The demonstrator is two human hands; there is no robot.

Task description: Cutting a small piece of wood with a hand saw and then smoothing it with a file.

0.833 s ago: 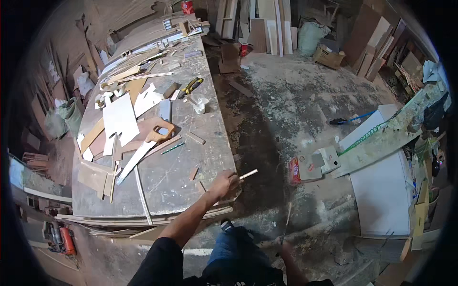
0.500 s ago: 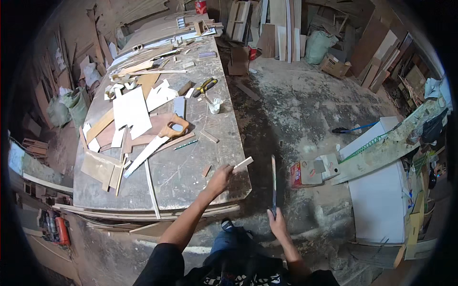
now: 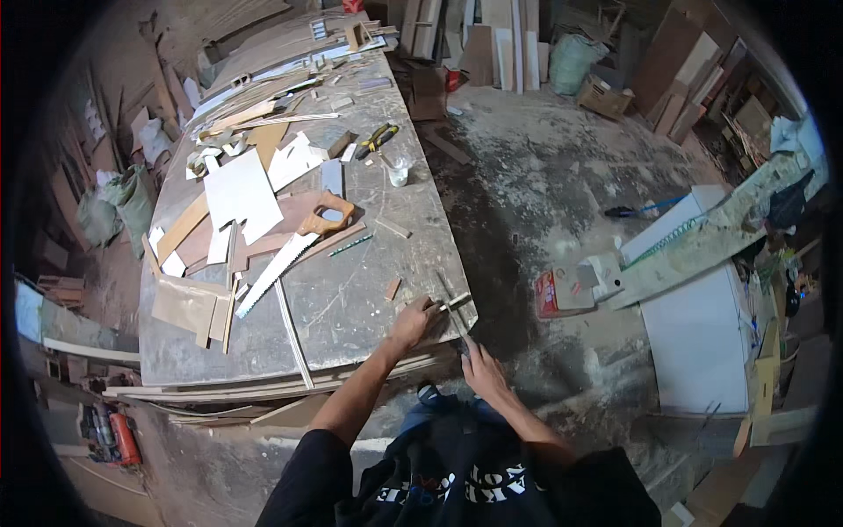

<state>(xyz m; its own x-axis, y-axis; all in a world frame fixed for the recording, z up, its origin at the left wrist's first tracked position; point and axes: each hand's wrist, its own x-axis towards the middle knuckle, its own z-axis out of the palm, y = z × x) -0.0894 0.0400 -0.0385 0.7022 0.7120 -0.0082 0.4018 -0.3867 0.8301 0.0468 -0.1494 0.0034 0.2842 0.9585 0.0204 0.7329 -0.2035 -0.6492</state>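
Near the table's front right corner, my left hand [image 3: 411,321] is closed on a short pale wooden strip [image 3: 455,302]. My right hand [image 3: 483,369] grips a long, narrow tool [image 3: 458,325], perhaps a blade or file, lying across that strip. A wooden-handled handsaw [image 3: 279,263] rests farther left among white offcuts [image 3: 237,198] and wood strips. Beyond it are yellow-and-black pliers [image 3: 378,139] and a small clear cup [image 3: 398,176]. A small wood block [image 3: 393,290] is just above my left hand.
Stacked boards [image 3: 290,395] lie under the table's front edge. At right, a red-and-tan box [image 3: 549,294] and white panels [image 3: 694,351] sit by a long bench [image 3: 676,255]. Leaning boards [image 3: 500,53] and sacks [image 3: 571,66] line the back. A red-and-black power tool [image 3: 123,439] is at lower left.
My right hand has risen from low beside my leg, bringing the long tool over onto the wooden strip at the corner. My left hand stays near that corner, holding the strip.
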